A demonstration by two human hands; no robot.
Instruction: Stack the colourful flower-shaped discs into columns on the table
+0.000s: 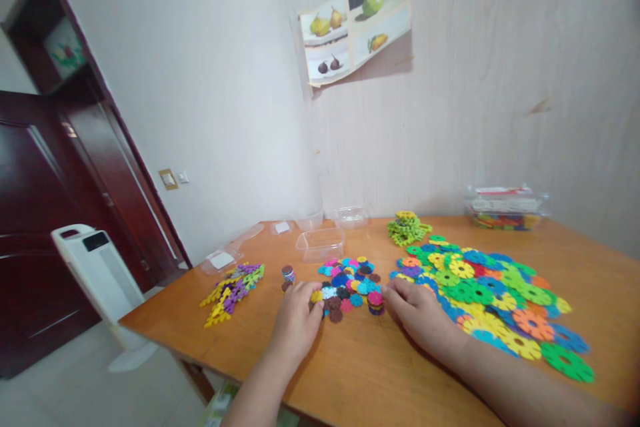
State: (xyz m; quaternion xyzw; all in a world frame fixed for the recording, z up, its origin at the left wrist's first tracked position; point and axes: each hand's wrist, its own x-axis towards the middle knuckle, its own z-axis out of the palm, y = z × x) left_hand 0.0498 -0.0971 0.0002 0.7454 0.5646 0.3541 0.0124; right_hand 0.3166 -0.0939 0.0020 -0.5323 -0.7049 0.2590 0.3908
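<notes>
My left hand [296, 320] rests on the orange wooden table [350, 367], fingers curled, its tips touching a small yellow disc [317, 296] at the edge of a pile of small coloured discs [350, 280]. My right hand [417, 313] lies on the table to the right of that pile, fingers bent, its tips beside a short stack of small discs [376, 303]. Whether either hand grips a disc is unclear. A wide spread of large snowflake discs [495, 297] lies just right of my right hand.
An assembled yellow, purple and green piece [231, 290] lies at the left. Clear plastic tubs [320, 243] and lids stand at the back, a green cluster [406, 227] and a filled clear box [505, 208] by the wall. A white appliance [95, 267] stands by the dark door.
</notes>
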